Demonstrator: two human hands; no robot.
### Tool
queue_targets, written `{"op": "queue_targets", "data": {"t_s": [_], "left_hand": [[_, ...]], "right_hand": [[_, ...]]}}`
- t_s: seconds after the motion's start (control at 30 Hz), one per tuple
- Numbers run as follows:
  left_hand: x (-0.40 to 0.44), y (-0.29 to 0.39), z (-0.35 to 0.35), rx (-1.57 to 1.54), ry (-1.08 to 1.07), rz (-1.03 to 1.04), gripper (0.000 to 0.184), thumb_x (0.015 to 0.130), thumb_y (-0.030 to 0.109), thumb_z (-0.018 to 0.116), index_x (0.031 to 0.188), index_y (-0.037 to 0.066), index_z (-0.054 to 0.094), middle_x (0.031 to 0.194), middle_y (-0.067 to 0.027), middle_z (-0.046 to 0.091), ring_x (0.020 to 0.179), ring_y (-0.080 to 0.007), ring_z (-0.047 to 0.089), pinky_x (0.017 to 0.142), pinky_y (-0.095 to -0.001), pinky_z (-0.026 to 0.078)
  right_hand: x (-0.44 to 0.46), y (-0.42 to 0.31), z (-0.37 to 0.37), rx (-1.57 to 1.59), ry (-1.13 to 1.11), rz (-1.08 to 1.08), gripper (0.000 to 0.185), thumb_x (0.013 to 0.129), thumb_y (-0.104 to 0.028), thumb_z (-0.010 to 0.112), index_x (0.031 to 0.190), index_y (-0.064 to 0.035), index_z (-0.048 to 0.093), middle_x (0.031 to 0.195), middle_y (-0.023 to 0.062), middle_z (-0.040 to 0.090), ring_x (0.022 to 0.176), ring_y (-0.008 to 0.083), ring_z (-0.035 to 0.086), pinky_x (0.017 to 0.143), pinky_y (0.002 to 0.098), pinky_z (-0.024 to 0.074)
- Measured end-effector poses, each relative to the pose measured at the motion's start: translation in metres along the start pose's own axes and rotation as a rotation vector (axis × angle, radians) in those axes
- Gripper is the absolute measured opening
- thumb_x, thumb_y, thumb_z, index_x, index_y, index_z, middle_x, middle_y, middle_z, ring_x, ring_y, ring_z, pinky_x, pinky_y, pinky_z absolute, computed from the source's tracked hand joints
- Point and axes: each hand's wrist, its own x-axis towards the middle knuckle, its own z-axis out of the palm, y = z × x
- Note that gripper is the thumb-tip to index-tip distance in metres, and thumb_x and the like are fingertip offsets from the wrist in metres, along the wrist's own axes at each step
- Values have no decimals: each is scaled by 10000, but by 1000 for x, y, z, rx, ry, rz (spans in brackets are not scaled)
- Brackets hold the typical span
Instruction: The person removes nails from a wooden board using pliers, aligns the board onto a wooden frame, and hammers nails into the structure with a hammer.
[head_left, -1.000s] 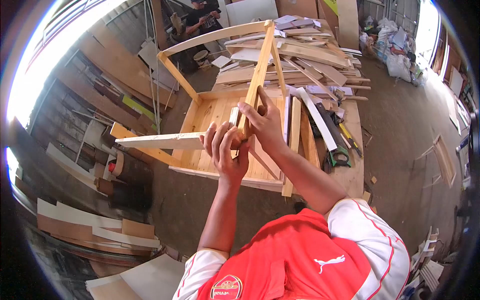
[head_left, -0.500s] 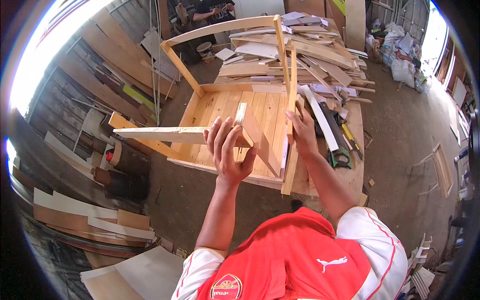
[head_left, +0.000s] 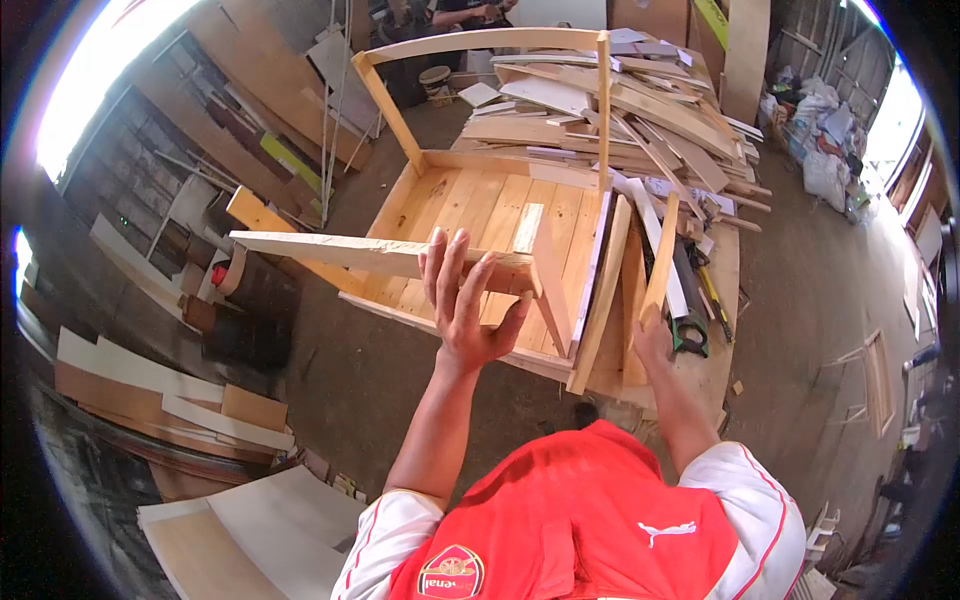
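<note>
Fingers of the left hand [head_left: 464,310] point to twelve o'clock, spread against the near side of a pale board [head_left: 385,256] close to its right end, with the thumb out toward one; thumb and fingers stand apart, the board's end between them. Its forearm rises from about seven. The board runs from there toward nine, above the slatted base of a wooden frame [head_left: 455,205]. Just right of the left hand, a slanting brace [head_left: 551,290] reaches down to the frame's near side, toward five.

The right hand [head_left: 653,343] is lower and at about four from the left one, its arm angled up toward eleven. It is closed on the near end of a slim wooden stick [head_left: 662,255], which points to between twelve and one. Close by, at two to three from that hand, lie a green-handled saw [head_left: 690,336] and a yellow-and-black tool [head_left: 715,300] on the table [head_left: 702,372]. A heap of offcuts [head_left: 640,105] covers the table's far part, at twelve from the stick. Another person [head_left: 468,14] is beyond the frame, near twelve.
</note>
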Motion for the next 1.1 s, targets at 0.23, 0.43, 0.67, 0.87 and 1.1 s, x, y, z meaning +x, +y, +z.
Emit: {"op": "queue_targets", "data": {"t_s": [0.23, 0.43, 0.67, 0.87, 1.1], "left_hand": [[-7, -15, -17, 5, -61, -45, 664, 877, 392, 732, 1437, 89, 540, 1561, -259, 406, 1487, -488, 303, 1210, -607, 185], [-16, -28, -35, -2, -61, -74, 660, 891, 405, 717, 1440, 82, 541, 1575, -274, 376, 1489, -497, 290, 1203, -610, 195], [-37, -41, -76, 9, -45, -121, 640, 875, 381, 726, 1405, 66, 554, 1535, -290, 407, 1441, -487, 367, 1166, -596, 298], [-74, -55, -136, -7, -28, -302, 564, 826, 216, 781, 1334, 54, 600, 1454, -279, 478, 1356, -455, 459, 1118, -547, 367], [-110, -86, -219, 32, 17, -514, 412, 885, 132, 735, 1264, 25, 614, 1319, -202, 584, 1252, -378, 552, 1046, -468, 441]], "right_hand": [[-8, 17, 24, -268, -77, 97, 753, 925, -447, 663, 1534, -163, 323, 1216, 237, 635, 1103, 415, 641, 892, 530, 546], [-12, 31, 41, -321, -173, 140, 737, 940, -420, 656, 1539, -172, 307, 1241, 224, 629, 1135, 405, 638, 904, 532, 546], [-50, -3, 43, -271, -131, 142, 656, 927, -351, 679, 1499, -196, 396, 1329, 200, 581, 1186, 399, 612, 968, 529, 523], [-121, -80, 44, 167, 218, -364, 294, 908, -228, 701, 1167, -100, 645, 1043, 129, 638, 979, 341, 637, 841, 450, 513], [-167, -140, 97, 607, 359, -301, 579, 857, -112, 691, 1380, -14, 461, 1172, 159, 565, 988, 297, 592, 827, 405, 489]]}}
